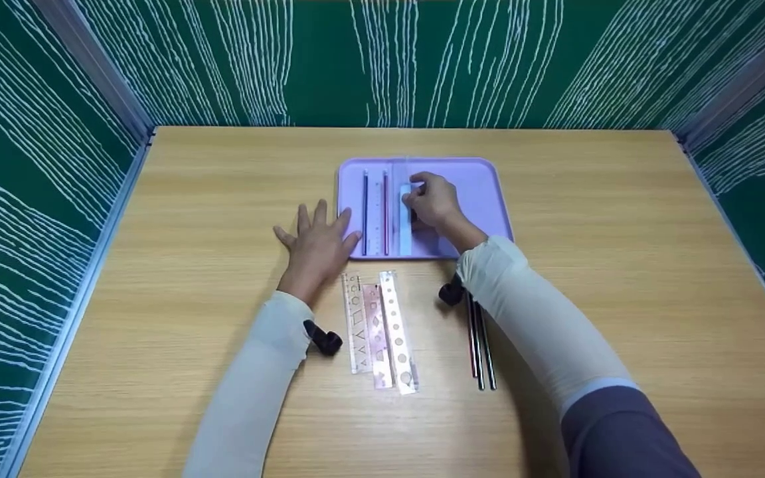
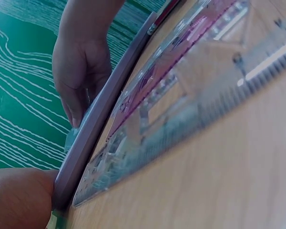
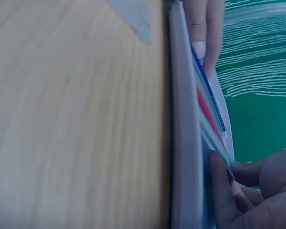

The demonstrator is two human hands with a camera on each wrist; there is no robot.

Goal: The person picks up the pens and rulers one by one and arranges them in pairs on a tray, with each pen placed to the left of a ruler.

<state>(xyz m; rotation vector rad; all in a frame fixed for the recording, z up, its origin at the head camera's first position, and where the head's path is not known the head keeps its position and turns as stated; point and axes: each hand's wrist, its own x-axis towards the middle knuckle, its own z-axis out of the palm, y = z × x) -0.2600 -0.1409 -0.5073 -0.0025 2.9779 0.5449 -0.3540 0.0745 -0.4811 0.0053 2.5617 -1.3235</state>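
Right hand: I had the right hand (image 1: pixel 434 202) pinching the pale blue strip (image 1: pixel 406 229) with its fingertips, near the far end.
Left hand: the left hand (image 1: pixel 319 245) lay spread, its thumb side at the rim of the purple tray (image 1: pixel 482 192).
Pale blue strip: it was inside the tray, just left of the right hand, beyond and to the right of the left one.
Snag risk: the red pencil (image 1: pixel 386 216) sat just left of the pinch; I judged a sideways slip of the fingers could have rolled it into the dark pencil (image 1: pixel 364 216).
Tray risk: if the left hand had pressed down hard on the rim, the tray might have tipped or slid, skewing the row.
Long axis: the strip ran near to far, roughly parallel to both pencils.
Pointing: far end under the right fingertips, near end toward the person; I couldn't tell whether it lay fully flat.
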